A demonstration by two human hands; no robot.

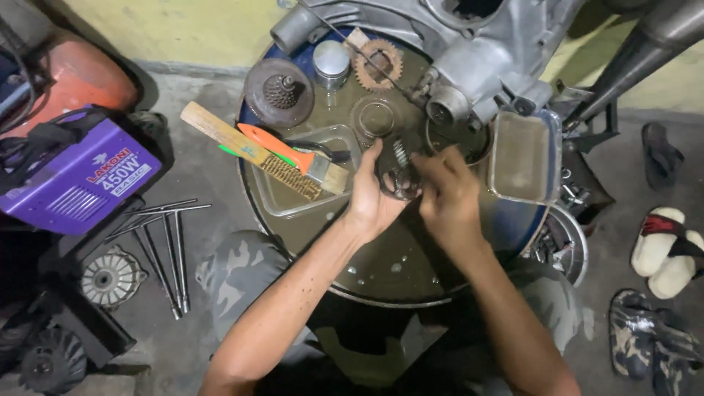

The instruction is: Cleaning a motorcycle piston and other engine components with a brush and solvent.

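- Left hand [374, 202] is cupped under the round greasy gear part [398, 176]; right hand [444, 192] is pinched on its edge, over the oily drum top [396, 257].
- Part is best kept level, grip firm: oil is slippery.
- Wire brush [249, 150] lies beyond, by the tray [522, 155].

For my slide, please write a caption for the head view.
Both hands, left hand and right hand, hold a greasy gear part over an oily drum top.

Greasy metal gear part [398, 178], wooden-handled brush [253, 150]
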